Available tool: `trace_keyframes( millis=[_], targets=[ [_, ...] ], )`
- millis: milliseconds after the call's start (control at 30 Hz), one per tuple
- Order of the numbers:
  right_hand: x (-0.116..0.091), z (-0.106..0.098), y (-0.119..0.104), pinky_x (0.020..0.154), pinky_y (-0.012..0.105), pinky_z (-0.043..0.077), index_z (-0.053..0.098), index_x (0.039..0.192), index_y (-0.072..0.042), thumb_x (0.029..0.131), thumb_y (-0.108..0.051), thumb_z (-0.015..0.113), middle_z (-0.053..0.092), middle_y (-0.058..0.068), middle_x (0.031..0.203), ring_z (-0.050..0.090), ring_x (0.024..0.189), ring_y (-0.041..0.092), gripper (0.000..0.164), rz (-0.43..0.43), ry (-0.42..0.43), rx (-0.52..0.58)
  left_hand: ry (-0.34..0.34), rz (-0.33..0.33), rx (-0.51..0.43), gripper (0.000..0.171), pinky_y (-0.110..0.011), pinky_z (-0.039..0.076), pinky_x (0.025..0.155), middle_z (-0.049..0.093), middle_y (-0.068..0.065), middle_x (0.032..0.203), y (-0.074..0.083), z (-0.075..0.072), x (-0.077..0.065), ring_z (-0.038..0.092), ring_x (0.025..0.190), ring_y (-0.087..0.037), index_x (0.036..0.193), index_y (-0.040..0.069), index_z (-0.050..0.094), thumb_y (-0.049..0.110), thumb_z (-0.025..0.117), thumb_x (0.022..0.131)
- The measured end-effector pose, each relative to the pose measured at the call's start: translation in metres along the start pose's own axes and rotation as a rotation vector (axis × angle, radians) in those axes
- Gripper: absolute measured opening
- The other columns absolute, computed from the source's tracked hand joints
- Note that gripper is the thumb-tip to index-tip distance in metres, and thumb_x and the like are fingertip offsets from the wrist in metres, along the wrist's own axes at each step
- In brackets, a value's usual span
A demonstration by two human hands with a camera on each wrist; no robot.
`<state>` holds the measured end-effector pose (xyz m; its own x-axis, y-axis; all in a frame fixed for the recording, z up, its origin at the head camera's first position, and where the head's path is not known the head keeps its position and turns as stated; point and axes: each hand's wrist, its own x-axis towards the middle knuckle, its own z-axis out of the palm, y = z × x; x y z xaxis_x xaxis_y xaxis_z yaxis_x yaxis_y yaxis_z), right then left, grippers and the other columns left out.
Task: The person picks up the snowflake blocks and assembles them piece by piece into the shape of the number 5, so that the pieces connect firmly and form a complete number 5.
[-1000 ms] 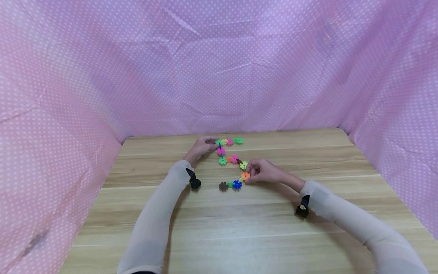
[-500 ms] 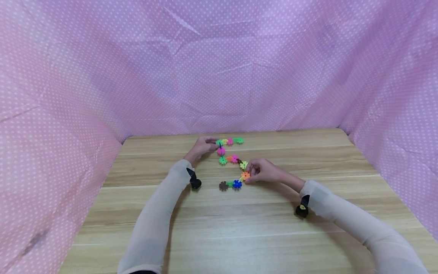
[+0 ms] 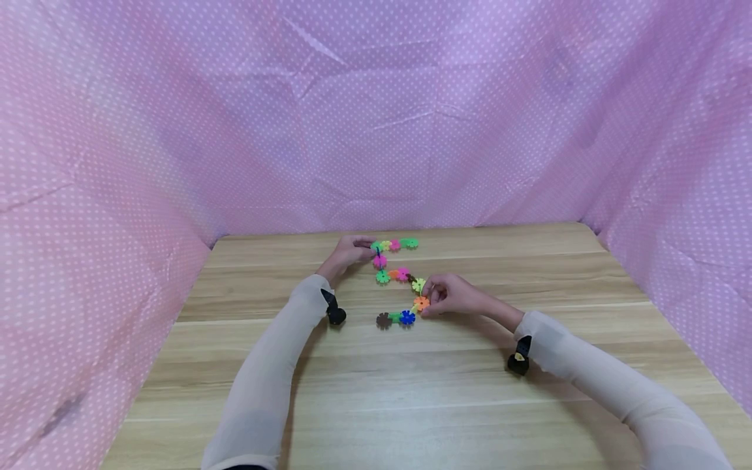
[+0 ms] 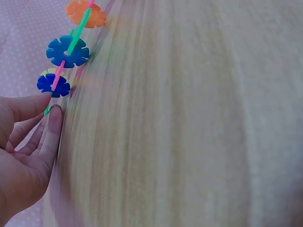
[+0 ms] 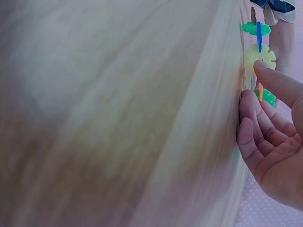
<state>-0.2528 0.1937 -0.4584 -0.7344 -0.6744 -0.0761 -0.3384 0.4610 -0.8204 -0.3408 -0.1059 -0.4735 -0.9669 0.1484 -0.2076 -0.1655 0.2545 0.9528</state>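
A chain of interlocking plastic flower discs [image 3: 383, 276] lies on the wooden table in an S-like shape, in green, yellow, pink, orange, brown and blue. My left hand [image 3: 348, 253] pinches the green disc [image 3: 376, 247] at the far left bend. In the left wrist view, thumb and fingers of the left hand [image 4: 28, 146] meet just below a dark blue disc [image 4: 53, 85]. At the right-hand bend, my right hand [image 3: 455, 294] pinches the orange disc [image 3: 421, 303]. The right wrist view has the thumb of the right hand [image 5: 274, 132] against a yellow-looking disc [image 5: 261, 56], fingers curled beneath.
Pink polka-dot cloth [image 3: 376, 117] hangs behind the wooden table [image 3: 376, 391] and along both sides. A brown disc [image 3: 384, 320] forms the chain's near end, and a green disc [image 3: 411, 243] its far end. Each wrist carries a black strapped camera [image 3: 336, 315].
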Motion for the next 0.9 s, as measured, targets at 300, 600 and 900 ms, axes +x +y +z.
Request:
trace_keyframes(
  millis=[300,600,900],
  targets=[
    [-0.001,-0.004,0.001,0.065,0.018,0.051,0.065,0.106,0.002,0.083,-0.010,0.085,0.070,0.015,0.083,0.062,0.072,0.015,0.033,-0.003,-0.006,0.008,-0.008,0.024,0.040,0.044,-0.031,0.056,0.100,0.063,-0.017,0.136,0.000,-0.003,-0.001,0.061,0.124,-0.030,0.137,0.005,0.062,0.007,0.071,0.094],
    [0.002,-0.007,0.003,0.065,0.020,0.055,0.066,0.108,0.001,0.083,-0.013,0.085,0.071,0.013,0.084,0.064,0.074,0.016,0.034,-0.013,-0.033,0.023,-0.017,0.011,0.031,0.047,-0.031,0.055,0.100,0.063,-0.017,0.136,-0.001,-0.008,-0.001,0.064,0.120,-0.028,0.139,0.007,0.060,0.008,0.073,0.093],
    [-0.001,-0.013,0.005,0.064,0.022,0.056,0.065,0.114,0.003,0.082,-0.009,0.085,0.071,0.012,0.085,0.065,0.074,0.016,0.040,-0.020,-0.060,0.049,-0.063,0.032,0.025,0.053,-0.038,0.053,0.107,0.062,-0.021,0.139,-0.004,-0.015,-0.005,0.060,0.127,-0.034,0.143,0.003,0.055,0.000,0.070,0.092]
  ],
)
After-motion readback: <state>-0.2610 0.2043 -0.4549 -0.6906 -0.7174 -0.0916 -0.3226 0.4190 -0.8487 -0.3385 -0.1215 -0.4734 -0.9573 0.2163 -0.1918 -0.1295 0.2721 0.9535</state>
